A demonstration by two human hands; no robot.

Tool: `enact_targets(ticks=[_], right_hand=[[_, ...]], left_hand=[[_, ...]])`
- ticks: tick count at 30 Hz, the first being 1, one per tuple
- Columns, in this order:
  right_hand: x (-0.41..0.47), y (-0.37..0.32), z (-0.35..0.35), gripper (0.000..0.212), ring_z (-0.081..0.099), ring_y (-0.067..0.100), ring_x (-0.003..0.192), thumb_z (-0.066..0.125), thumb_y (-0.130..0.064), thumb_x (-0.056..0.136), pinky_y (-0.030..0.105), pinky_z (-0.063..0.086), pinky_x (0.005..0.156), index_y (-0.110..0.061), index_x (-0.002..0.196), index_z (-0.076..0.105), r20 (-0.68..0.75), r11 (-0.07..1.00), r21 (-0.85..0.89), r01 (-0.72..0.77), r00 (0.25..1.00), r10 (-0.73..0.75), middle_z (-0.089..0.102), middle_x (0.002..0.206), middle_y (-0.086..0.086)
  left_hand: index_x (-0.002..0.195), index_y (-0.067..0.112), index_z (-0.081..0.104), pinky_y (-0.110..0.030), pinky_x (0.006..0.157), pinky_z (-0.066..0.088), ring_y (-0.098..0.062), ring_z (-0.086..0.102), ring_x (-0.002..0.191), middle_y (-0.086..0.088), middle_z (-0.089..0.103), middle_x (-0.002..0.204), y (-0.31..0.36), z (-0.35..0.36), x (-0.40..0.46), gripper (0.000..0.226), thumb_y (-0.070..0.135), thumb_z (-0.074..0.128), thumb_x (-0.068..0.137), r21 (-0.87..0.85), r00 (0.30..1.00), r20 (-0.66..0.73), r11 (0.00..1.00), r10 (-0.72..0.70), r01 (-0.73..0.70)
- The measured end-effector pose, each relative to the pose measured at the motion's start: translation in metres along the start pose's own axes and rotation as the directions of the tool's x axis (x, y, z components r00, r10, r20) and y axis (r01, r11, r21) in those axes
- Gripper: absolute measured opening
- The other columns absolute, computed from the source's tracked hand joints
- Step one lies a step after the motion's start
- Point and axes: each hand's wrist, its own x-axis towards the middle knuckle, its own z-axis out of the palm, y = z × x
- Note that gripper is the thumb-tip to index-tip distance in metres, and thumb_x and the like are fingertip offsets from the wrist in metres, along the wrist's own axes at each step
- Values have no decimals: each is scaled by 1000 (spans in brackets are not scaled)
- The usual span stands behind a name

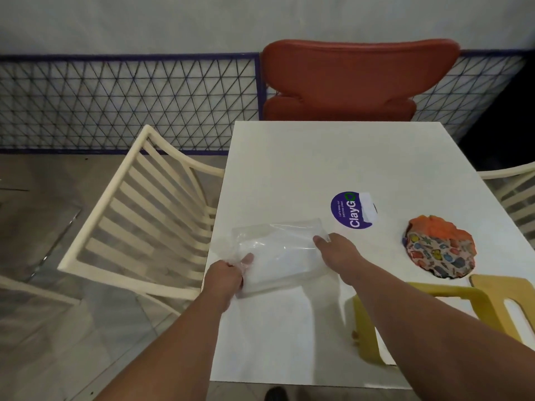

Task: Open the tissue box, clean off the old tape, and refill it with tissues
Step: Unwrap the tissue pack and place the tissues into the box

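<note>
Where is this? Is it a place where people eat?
Probably, yes: a shared pantry or canteen. A round purple ClayGo sticker asking people to keep the pantries clean sits on the square white table, with a red padded chair and a cream slatted chair around it.

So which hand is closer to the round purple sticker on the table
Right. The right hand sits just below-left of the purple sticker, on the clear tissue pack; the left hand holds the pack's far corner.
</note>
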Motion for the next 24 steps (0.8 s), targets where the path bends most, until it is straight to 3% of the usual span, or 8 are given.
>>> enact_targets(ticks=[4,6,9,13,17,20,23,24], right_hand=[[2,4,3,36,52,25,97,46,-39,99,33,40,80,-8,114,56,0,1000,27,-6,1000,6,56,109,7],[2,5,4,36,51,25,97,46,-38,99,31,38,80,-8,113,56,-7,1000,15,1,1000,-1,57,111,8],[2,4,4,40,51,27,110,45,-40,99,31,38,88,-10,125,54,-8,1000,15,-1,1000,1,55,129,10],[3,5,3,46,47,26,118,45,-39,100,30,35,90,-9,135,48,-14,1000,26,2,1000,-2,50,138,9],[3,5,3,45,48,27,120,44,-39,100,32,37,94,-10,135,49,-16,1000,11,15,1000,-15,51,137,9],[2,5,2,47,45,29,126,44,-37,101,32,34,95,-8,138,46,-26,1000,2,14,1000,-14,48,141,10],[1,3,1,41,48,29,122,41,-33,102,32,36,95,-6,132,50,-55,999,-53,-5,999,2,52,135,11],[2,3,0,37,50,29,118,39,-29,103,32,37,95,-5,127,53,-64,997,-78,-24,998,19,55,132,11]], left_hand=[[95,17,70,-31,58,50,-26,68,87,0,72,93,16,10,-10,77,61,82,33,60,996,-57,995,-74,77],[88,19,74,-36,61,54,-27,68,81,2,73,90,19,13,-8,69,57,85,31,15,994,-36,994,-103,104],[64,31,77,-36,61,42,-24,50,68,0,67,79,21,17,-9,12,38,86,61,6,990,-16,990,-137,137],[79,34,79,-31,59,35,-21,35,71,1,57,74,22,19,-7,5,31,80,75,21,980,24,981,-195,195],[77,31,79,-29,65,43,-20,47,75,2,64,84,22,20,-8,10,34,83,69,-36,974,85,976,-209,213],[72,31,79,-27,60,39,-18,57,75,7,74,89,21,20,-8,22,16,69,85,-67,983,92,984,-160,167],[86,20,79,-31,66,38,-22,59,76,2,75,90,25,21,-12,7,23,75,81,-87,984,119,986,-130,140],[92,17,77,-33,69,40,-23,59,78,1,74,90,27,20,-14,16,25,76,79,-98,985,113,985,-129,140]])
